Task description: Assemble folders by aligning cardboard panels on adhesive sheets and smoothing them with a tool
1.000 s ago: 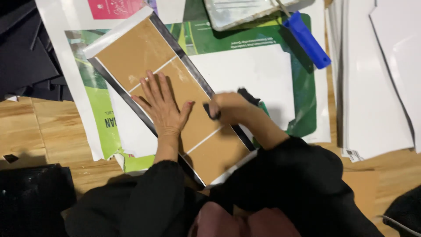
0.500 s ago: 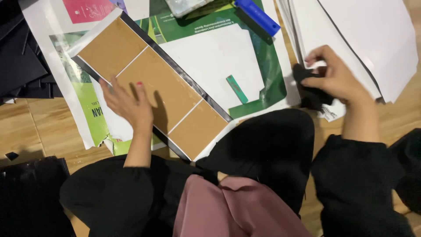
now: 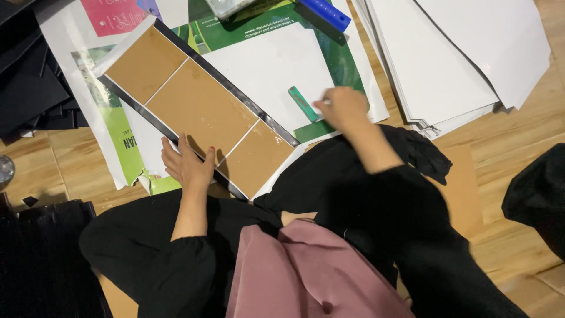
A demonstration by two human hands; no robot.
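Brown 3-panel board (image 3: 200,109) w/ black edges under flat open left hand (image 3: 187,166); right hand (image 3: 341,106) pinches green strip (image 3: 302,103).

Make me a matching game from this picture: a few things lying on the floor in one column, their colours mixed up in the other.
Things:
1. long three-panel board under the left hand
2. small flat strip beside the right hand
3. handle at the top edge
4. stack of sheets on the right

Colours:
A. blue
B. white
C. brown with a dark border
D. teal green

Pairs: 1-C, 2-D, 3-A, 4-B
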